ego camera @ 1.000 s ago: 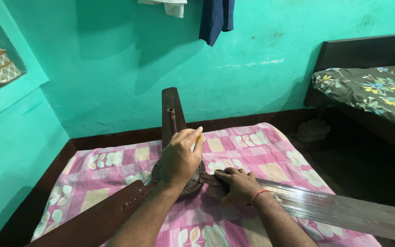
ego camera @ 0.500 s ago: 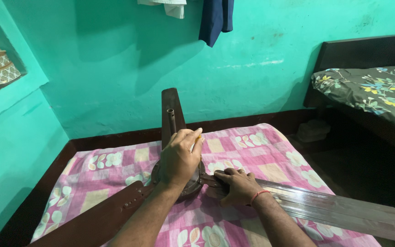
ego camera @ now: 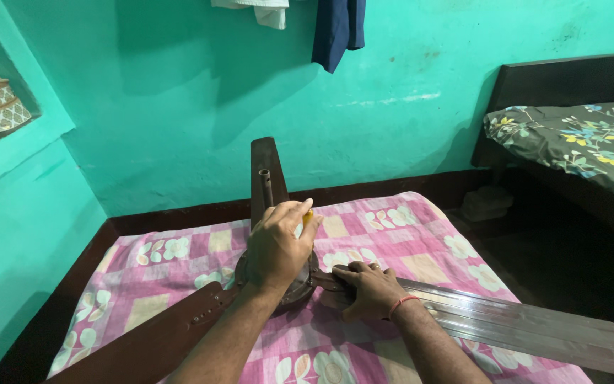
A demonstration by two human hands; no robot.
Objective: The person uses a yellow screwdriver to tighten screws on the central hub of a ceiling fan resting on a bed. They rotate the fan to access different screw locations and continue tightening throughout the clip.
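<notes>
Two hands on one ceiling fan (ego camera: 278, 284), laid on the pink checked cloth (ego camera: 406, 227). My left hand (ego camera: 278, 245), grip closed round a yellow-handled tool (ego camera: 309, 215), unmoved on the hub; right hand (ego camera: 367, 288) flat, fingers spread, pinning a blade (ego camera: 520, 327). Nothing shifted.

One ceiling fan (ego camera: 289, 281) with three brown blades lies on one pink checked cloth (ego camera: 406, 235). Two hands, left (ego camera: 278, 245) and right (ego camera: 367, 288), rest on it. Two garments hang above.
</notes>
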